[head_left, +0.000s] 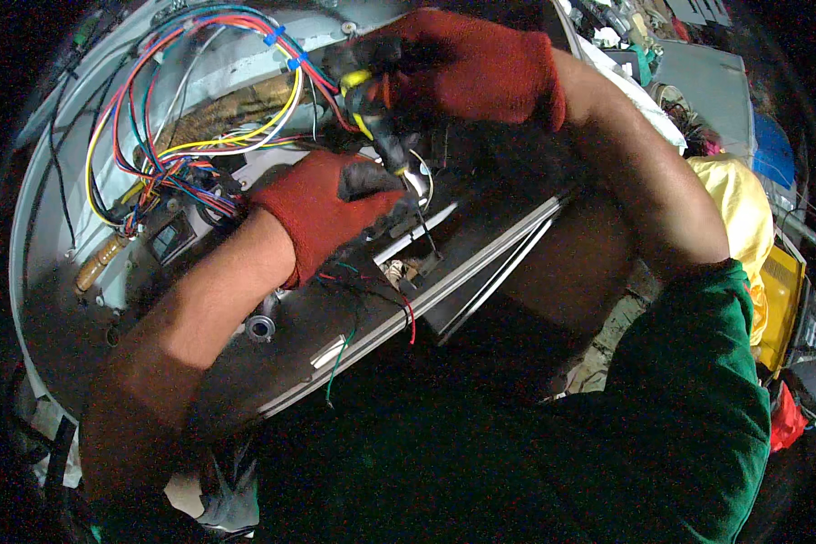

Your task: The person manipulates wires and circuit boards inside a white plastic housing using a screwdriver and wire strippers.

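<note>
My right hand, in a red work glove with a dark palm, is closed round a pair of pliers with yellow-and-black handles. Their dark jaws slant down toward my other hand; whether they bite on anything is hard to see. Gloved the same way, my left hand has its fingers pinched by a thin, pale loop that looks like white wire. The fingertips partly hide it. A bundle of coloured wires, bound with blue ties, arches from the left to beside the pliers.
Several loose wire ends hang below my left hand. A long metal rail crosses the dark panel. At left lies a brown wooden-looking handle. Yellow cloth and a yellow bin stand at right.
</note>
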`<act>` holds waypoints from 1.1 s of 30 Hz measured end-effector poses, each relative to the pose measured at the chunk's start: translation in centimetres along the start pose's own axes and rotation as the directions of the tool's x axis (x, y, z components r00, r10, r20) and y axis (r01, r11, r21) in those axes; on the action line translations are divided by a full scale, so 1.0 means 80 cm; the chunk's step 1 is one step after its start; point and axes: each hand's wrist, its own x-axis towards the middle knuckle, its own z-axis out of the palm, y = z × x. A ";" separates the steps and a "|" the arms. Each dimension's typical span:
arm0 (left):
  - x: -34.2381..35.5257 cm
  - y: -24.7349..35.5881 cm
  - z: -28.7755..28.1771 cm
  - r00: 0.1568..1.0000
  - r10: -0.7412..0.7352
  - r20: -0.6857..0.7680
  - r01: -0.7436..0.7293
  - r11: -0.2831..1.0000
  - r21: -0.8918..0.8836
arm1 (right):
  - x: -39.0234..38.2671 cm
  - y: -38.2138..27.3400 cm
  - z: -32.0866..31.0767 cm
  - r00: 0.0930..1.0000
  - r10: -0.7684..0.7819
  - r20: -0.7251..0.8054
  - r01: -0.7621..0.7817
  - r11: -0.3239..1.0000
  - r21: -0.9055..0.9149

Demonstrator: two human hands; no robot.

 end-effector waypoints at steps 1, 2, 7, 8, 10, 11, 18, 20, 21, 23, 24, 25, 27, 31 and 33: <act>-0.001 0.000 0.000 1.000 -0.010 0.001 0.010 1.000 0.019 | -0.003 0.005 0.006 0.997 -0.022 -0.072 0.021 1.000 -0.004; -0.003 -0.002 0.002 1.000 -0.027 0.002 0.027 0.999 0.038 | -0.006 0.010 0.011 0.989 -0.047 -0.141 0.047 0.999 -0.005; -0.003 -0.001 -0.001 0.996 0.082 0.047 -0.084 0.996 0.033 | -0.010 0.034 0.006 0.955 -0.267 -0.128 0.273 0.962 0.027; 0.001 -0.007 0.000 0.993 0.104 0.060 -0.106 0.994 0.025 | -0.005 0.039 0.007 0.952 -0.286 -0.114 0.297 0.950 0.093; 0.000 -0.012 0.002 0.984 0.166 0.069 -0.165 0.986 -0.018 | -0.018 0.019 0.011 0.964 -0.247 -0.098 0.259 0.954 0.151; -0.001 -0.015 0.002 0.980 0.191 0.057 -0.188 0.981 -0.057 | -0.028 -0.011 0.006 0.977 -0.196 -0.082 0.207 0.967 0.146; -0.019 0.032 -0.017 0.982 0.008 0.189 0.012 0.994 -0.107 | -0.027 -0.027 0.007 0.569 -0.703 -0.426 0.652 0.702 -0.288; -0.042 0.066 -0.025 0.979 -0.121 0.163 0.105 0.989 0.108 | -0.051 -0.038 0.008 0.462 -0.731 -0.502 0.727 0.637 -0.257; -0.036 0.072 -0.026 0.975 -0.029 0.220 -0.025 0.971 0.238 | -0.076 -0.035 0.014 0.516 -0.675 -0.527 0.723 0.673 -0.155; -0.049 0.082 -0.037 0.958 -0.093 0.272 -0.070 0.842 0.535 | -0.124 -0.034 0.019 0.553 -0.650 -0.521 0.747 0.664 -0.036; -0.076 0.093 -0.046 0.955 -0.149 0.255 -0.060 0.748 0.661 | -0.147 -0.050 0.025 0.506 -0.686 -0.524 0.817 0.575 0.036; -0.098 0.081 -0.054 0.948 -0.027 0.316 -0.218 0.666 0.713 | -0.170 -0.065 0.029 0.457 -0.716 -0.528 0.872 0.477 0.107; -0.125 0.079 -0.052 0.928 0.063 0.367 -0.328 0.606 0.725 | -0.235 -0.102 0.069 0.436 -0.582 -0.687 0.879 0.440 0.185; -0.150 0.095 -0.036 0.959 0.056 0.276 -0.211 0.795 0.569 | -0.299 -0.062 0.154 0.254 -0.240 -0.937 0.472 0.876 -0.097; -0.163 0.110 -0.020 0.987 -0.070 0.144 -0.013 0.860 0.511 | -0.294 -0.063 0.181 0.410 -0.033 -0.911 0.307 0.946 0.103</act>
